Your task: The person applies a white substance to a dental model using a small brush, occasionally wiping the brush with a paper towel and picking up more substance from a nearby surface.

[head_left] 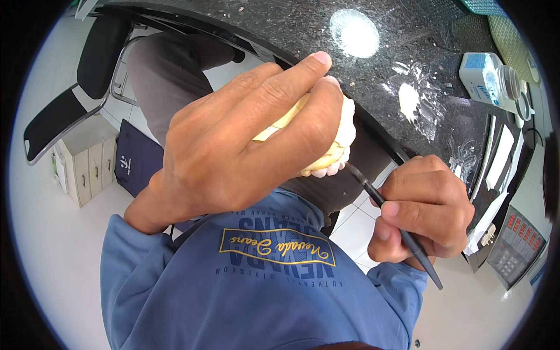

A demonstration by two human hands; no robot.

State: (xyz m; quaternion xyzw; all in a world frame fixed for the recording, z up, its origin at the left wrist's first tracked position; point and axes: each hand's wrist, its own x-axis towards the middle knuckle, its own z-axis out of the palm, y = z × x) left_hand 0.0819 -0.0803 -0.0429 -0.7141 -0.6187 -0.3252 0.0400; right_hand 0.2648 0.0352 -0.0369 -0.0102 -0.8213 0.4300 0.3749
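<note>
My left hand [251, 137] is wrapped around a yellow plaster dental cast [332, 158] with a row of whitish teeth along its edge. The fingers and back of the hand hide most of the cast. In my right hand [429, 201] is a slim dark brush [415, 249], pinched between thumb and fingers. Its tip points at the teeth on the cast's lower right edge and looks very close to them; whether it touches I cannot tell. Both hands are raised in front of my blue shirt, near the counter's edge.
White powder [409, 102] is smeared over the dark speckled counter [297, 29], near a bright round patch [354, 33]. A clear bottle [484, 79] with a blue label lies at the right, above a grey control panel [517, 245]. A black chair [102, 55] and drawer cabinet [87, 163] stand left.
</note>
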